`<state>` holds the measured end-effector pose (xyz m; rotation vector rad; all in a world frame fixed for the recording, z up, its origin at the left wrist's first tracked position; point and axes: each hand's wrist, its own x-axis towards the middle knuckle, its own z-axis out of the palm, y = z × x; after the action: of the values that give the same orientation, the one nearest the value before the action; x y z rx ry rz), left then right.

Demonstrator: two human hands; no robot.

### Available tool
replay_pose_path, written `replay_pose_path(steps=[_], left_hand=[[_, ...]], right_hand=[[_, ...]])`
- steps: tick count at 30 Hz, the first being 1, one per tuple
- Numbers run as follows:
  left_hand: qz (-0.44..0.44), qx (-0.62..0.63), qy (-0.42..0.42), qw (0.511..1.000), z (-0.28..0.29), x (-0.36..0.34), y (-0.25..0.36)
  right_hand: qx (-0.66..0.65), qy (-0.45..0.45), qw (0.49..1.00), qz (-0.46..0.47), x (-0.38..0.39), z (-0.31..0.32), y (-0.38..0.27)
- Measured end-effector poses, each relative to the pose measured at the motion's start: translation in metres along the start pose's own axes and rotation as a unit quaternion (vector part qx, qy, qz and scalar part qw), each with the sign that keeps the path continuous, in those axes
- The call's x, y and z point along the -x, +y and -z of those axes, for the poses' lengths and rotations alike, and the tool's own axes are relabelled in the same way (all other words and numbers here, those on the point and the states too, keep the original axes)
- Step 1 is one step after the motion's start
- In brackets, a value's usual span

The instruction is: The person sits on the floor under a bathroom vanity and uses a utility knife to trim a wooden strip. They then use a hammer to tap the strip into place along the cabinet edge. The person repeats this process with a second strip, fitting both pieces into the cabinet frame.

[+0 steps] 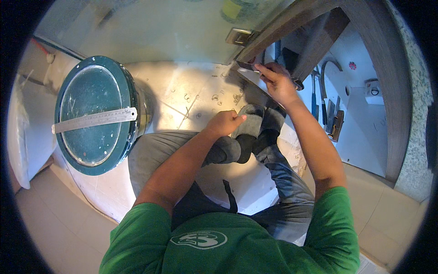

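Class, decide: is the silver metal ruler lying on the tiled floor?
No, the silver metal ruler lies across the round green bucket lid at left.

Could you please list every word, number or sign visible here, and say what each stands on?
Metal ruler on the green lid: scale markings, too small to read.
Green shirt: pale oval emblem, no legible words.
White panel at right: faint dark marks, too blurred to read.

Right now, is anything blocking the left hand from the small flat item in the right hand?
Nothing visible does: between the left hand and the small flat item in the right hand, the view shows a gap over the tiled floor. A gray slipper shows just right of the left hand.
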<state>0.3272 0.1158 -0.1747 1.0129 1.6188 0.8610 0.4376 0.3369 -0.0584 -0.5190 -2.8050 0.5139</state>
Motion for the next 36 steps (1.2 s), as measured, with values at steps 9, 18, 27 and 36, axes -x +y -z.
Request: replay_pose_path(steps=[9, 18, 27, 36], left_hand=[[0.021, -0.003, -0.007, 1.0, 0.003, 0.004, 0.005], [-0.003, -0.012, 0.014, 1.0, -0.007, 0.0, 0.0], [0.001, 0.005, -0.018, 1.0, 0.007, 0.003, 0.01], [0.0, -0.009, -0.018, 1.0, 0.007, 0.006, 0.014]], right_hand=[[-0.017, 0.075, 0.997, -0.001, -0.009, 0.102, -0.037], [-0.058, -0.041, 0.997, -0.029, -0.006, 0.044, -0.029], [-0.067, -0.026, 0.997, -0.029, -0.019, 0.061, -0.018], [-0.039, 0.109, 0.993, 0.006, -0.028, 0.188, -0.077]])
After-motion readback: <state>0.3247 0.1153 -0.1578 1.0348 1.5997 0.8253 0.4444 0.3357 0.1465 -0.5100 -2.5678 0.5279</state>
